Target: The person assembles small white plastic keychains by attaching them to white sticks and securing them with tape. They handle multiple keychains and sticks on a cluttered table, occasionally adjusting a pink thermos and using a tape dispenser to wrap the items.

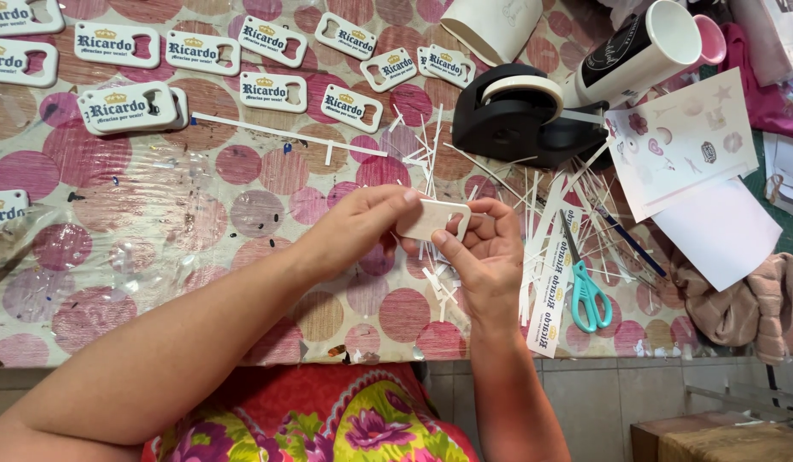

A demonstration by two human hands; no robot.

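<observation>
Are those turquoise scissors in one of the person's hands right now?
No, the turquoise-handled scissors lie on the table among paper strips, to the right of the right hand, which together with the left hand holds a white bottle opener.

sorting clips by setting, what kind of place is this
Likely a home craft table: a dotted tablecloth strewn with paper strips, a black tape dispenser, teal scissors, and rows of white bottle openers.

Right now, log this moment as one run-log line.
left hand: holds white opener | right hand: holds same opener | scissors: on table | tape dispenser: behind
</observation>
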